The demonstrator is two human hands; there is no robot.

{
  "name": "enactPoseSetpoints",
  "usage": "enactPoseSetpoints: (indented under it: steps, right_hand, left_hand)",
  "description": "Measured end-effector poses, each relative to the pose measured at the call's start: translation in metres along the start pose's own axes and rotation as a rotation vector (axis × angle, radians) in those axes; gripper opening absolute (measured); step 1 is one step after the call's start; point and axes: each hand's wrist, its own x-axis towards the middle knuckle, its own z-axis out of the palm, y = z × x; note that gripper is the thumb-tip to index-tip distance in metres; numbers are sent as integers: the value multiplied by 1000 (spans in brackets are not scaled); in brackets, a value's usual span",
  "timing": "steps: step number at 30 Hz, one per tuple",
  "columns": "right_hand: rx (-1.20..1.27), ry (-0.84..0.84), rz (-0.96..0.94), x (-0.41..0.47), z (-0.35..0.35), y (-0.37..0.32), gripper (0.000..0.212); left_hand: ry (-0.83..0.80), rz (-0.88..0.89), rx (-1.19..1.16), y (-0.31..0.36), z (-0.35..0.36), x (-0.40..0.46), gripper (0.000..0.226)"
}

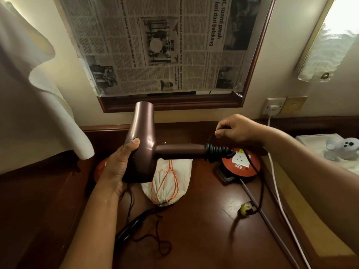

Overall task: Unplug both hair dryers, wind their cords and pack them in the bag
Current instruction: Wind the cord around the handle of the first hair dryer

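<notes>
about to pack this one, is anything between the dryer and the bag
Nothing solid lies between them: the hair dryer is held in the air just above the cloth bag. But the bag's mouth looks drawn shut by its orange drawstring, so it would likely need opening first.

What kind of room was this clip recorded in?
Probably a bedroom or hotel-style room, at a dark wooden dressing table: a framed mirror covered with newspaper, a wall socket, and a lit wall lamp.
</notes>
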Motion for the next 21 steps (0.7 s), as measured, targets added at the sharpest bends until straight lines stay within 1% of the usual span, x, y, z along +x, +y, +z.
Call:
enactPoseSetpoints:
  steps: [2,4,6,8,10,12,15,17,21]
  right_hand:
    - [-63,5,-42,3,-7,-2,10]
    - [-149,50,-93,2,-10,-6,15]
    - [-237,115,-129,0,-12,-9,24]
    - [-359,167,-116,-3,-15,-13,38]
    - [-442,202,-95,-5,-17,-16,44]
    - [-405,232,-131,-6,-17,-21,42]
    - [-327,214,-181,-10,-15,-29,28]
    - [-276,203,-189,-13,-14,-33,22]
    - [-218,210,-213,-19,-8,-37,19]
  left_hand:
    - [2,15,17,1,1,-1,72]
    - [13,37,50,4,3,-2,70]
    - [14,64,86,6,3,-3,68]
    - [9,85,126,7,2,-4,70]
    - [25,100,151,6,3,-4,75]
    - [68,119,144,3,4,-3,79]
    - [102,135,138,1,6,-3,79]
    - [104,148,138,1,7,-3,73]
    - [137,174,112,-1,8,-4,59]
